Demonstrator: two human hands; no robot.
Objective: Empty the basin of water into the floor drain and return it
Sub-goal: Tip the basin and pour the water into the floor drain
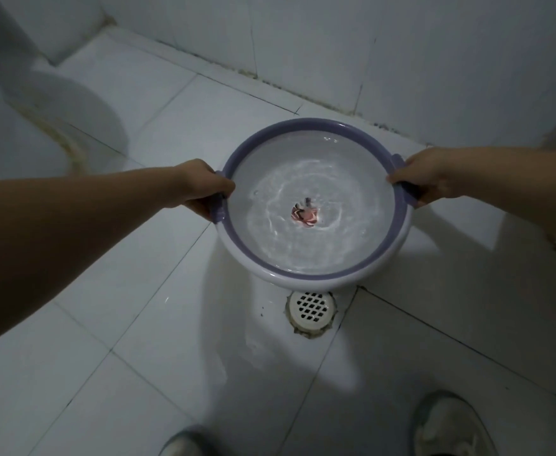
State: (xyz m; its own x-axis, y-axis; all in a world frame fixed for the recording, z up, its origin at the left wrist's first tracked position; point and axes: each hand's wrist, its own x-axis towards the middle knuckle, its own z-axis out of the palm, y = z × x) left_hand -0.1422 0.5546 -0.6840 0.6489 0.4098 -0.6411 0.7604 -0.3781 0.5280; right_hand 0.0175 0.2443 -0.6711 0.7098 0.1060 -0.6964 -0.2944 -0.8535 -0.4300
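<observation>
A white basin with a purple rim is gripped at its two side handles, the left hand closed on the left handle and the right hand closed on the right. Rippling water is held in it. A white floor drain is seen in the tiled floor just beyond its near edge. A toilet is seen far left, and shoes near.

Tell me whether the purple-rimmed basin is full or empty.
Still holding water: the white plastic basin with purple rim shows a rippling surface above its bottom.
</observation>
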